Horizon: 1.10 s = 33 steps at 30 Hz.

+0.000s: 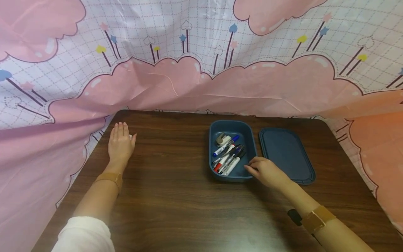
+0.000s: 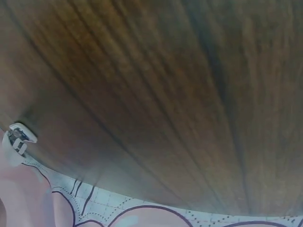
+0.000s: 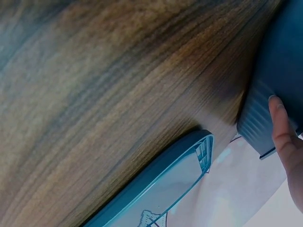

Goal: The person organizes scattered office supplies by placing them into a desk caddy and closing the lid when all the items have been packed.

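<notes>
Blue box [image 1: 232, 150] of pens [image 1: 229, 158], mid-table beside its lid [image 1: 286, 154]: right hand [image 1: 267, 171] pinches its near corner, left hand [image 1: 120, 144] flat, fingers straight (holding nothing); a one-cornered pull may tip it, spilling pens.

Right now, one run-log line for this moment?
left hand flat on table | right hand holds blue box rim | pens inside | lid beside box

Left wrist view blurred; small white object [image 1: 130, 137] mostly hidden under left hand [image 1: 120, 145].
</notes>
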### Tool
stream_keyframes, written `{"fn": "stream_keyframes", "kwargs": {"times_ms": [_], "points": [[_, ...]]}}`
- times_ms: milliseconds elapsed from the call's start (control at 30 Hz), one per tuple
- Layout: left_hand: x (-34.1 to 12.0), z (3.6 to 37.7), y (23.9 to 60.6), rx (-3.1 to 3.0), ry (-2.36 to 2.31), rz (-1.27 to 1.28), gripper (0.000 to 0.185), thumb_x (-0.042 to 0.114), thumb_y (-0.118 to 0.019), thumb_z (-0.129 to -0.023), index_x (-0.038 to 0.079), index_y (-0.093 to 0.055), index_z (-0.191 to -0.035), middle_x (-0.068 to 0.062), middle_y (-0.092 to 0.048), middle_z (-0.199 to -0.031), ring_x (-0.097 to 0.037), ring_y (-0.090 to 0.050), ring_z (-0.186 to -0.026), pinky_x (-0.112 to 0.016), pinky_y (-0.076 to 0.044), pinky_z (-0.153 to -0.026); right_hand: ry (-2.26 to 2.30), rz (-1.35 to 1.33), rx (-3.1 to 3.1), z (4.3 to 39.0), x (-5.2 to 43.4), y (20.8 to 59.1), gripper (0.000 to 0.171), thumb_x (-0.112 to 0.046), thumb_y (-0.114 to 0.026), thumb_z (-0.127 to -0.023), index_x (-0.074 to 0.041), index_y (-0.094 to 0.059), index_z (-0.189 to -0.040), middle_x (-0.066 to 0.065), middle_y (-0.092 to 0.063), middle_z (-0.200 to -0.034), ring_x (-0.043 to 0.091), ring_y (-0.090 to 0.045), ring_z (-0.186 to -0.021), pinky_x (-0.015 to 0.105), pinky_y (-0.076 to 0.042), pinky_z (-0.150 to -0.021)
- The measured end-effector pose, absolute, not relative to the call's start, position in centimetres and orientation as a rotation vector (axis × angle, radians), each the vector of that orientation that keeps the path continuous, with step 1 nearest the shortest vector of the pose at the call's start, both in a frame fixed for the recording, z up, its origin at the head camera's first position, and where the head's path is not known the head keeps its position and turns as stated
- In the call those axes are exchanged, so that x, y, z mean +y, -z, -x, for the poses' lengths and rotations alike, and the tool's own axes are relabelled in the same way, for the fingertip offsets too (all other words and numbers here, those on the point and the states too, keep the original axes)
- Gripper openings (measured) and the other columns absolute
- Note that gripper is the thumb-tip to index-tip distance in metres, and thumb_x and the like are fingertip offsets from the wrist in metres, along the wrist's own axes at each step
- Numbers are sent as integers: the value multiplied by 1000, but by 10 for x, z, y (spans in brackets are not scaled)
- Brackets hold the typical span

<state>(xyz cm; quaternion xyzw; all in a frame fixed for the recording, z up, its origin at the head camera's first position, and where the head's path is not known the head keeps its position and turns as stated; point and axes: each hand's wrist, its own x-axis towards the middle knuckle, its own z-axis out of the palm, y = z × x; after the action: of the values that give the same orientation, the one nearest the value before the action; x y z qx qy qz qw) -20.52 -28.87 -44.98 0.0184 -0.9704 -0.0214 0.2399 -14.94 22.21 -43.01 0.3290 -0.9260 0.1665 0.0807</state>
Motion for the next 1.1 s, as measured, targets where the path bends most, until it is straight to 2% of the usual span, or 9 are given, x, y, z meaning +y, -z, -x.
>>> {"fn": "stream_keyframes", "kwargs": {"times_ms": [167, 467, 633, 967, 1100], "points": [[-293, 201, 452, -2764, 113, -133, 68, 27, -55, -97, -12, -29, -145, -35, -31, -149, -49, -29, -140, -56, -23, -120, -497, -983, -2756, 151, 222, 433, 19, -13, -67, -90, -2, -75, -77, 9, -69, -88, 21, -66, -82, 35, -59, -69], [-301, 199, 465, -2758, 207, -217, 71, 23, -60, -93, -13, -28, -145, -41, -29, -147, -55, -28, -138, -63, -30, -113, -493, -973, -2760, 152, 223, 433, 18, -13, -67, -90, -3, -75, -77, 9, -69, -88, 20, -66, -83, 37, -59, -71], [-300, 199, 468, -2772, 216, -215, 69, 20, -59, -93, -13, -27, -145, -40, -29, -147, -55, -27, -138, -63, -31, -112, -495, -968, -2772, 151, 224, 432, 17, -14, -67, -90, -3, -75, -80, 9, -69, -89, 20, -66, -83, 37, -59, -72], [-294, 204, 475, -2746, 159, -194, 57, 12, -55, -94, -23, -36, -135, -43, -40, -138, -55, -41, -129, -58, -43, -105, -504, -995, -2724, 151, 225, 434, 16, -12, -67, -89, -3, -75, -78, 8, -68, -88, 19, -66, -81, 34, -58, -69], [-291, 206, 477, -2742, 174, -193, 53, 11, -53, -95, -24, -39, -132, -44, -44, -133, -54, -47, -123, -59, -48, -96, -514, -994, -2723, 150, 226, 434, 15, -11, -67, -89, -2, -75, -80, 8, -69, -88, 19, -66, -82, 35, -59, -69]]}}
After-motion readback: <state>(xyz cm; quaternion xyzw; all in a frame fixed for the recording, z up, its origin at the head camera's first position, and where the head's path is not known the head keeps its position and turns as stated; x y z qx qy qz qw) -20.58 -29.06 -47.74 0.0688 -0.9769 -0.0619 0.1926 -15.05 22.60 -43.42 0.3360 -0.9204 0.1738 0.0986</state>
